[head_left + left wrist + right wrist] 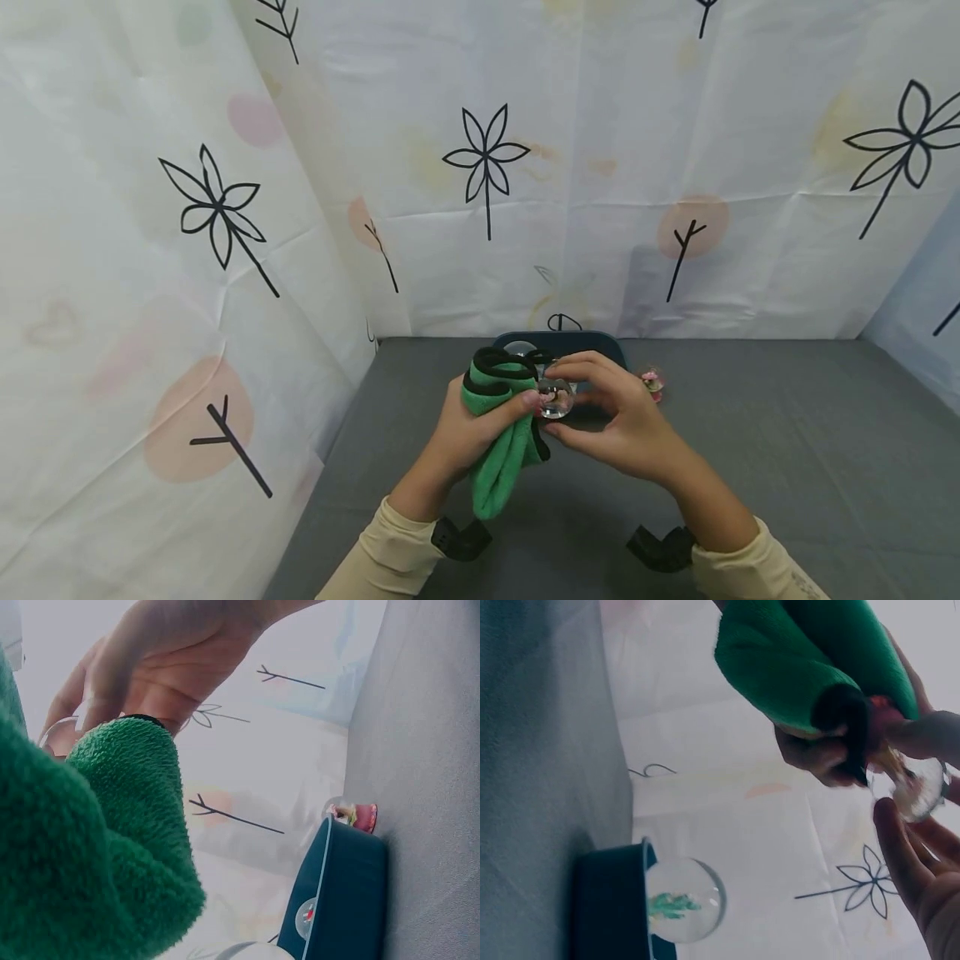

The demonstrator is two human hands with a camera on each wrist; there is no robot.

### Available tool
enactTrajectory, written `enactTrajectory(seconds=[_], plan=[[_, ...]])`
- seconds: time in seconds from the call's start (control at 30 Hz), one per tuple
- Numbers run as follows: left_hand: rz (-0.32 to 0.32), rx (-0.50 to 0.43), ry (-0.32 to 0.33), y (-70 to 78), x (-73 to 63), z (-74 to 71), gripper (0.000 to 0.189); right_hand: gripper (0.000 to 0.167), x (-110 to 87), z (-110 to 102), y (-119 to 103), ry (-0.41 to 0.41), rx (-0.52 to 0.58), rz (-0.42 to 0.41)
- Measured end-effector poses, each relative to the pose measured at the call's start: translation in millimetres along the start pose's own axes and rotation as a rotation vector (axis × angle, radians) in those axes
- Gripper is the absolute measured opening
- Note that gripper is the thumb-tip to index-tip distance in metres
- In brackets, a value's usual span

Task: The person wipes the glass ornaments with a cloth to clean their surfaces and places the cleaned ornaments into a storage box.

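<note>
My left hand (457, 437) grips a folded green cloth (498, 483) with black edging. Its thumb lies against the reddish base of a small snow globe (557, 402), which the cloth partly wraps. Fingers and thumb of my right hand (633, 425) pinch the clear ball of that globe from the other side. Up close in the right wrist view, the ball (922, 793) shows a pale figure inside, and the globe is tilted. Both hands are above the table, in front of a dark blue bin (603, 342).
Inside the bin stand other clear globes, one with a green figure (673, 906). A small globe with a pink base (652, 383) stands on the grey table (750, 433) right of the bin. A patterned cloth (600, 125) hangs behind the table.
</note>
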State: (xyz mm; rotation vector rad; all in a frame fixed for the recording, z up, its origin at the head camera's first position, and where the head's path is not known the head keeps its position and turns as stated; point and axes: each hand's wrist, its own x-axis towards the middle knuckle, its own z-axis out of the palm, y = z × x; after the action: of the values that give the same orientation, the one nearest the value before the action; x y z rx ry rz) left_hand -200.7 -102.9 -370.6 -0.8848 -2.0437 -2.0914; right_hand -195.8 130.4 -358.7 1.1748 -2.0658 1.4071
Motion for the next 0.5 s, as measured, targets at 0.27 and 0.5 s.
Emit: enactTrajectory(seconds=[0.27, 0.5], plan=[[0.004, 0.017, 0.026, 0.4, 0.2, -0.5, 0.022, 0.066, -0.1, -7.8, 3.8, -0.082, 0.043, -0.021], [0.006, 0.027, 0.014, 0.7, -0.2, -1.6, 0.023, 0.059, 0.5, -8.3, 3.1, -0.097, -0.030, 0.036]])
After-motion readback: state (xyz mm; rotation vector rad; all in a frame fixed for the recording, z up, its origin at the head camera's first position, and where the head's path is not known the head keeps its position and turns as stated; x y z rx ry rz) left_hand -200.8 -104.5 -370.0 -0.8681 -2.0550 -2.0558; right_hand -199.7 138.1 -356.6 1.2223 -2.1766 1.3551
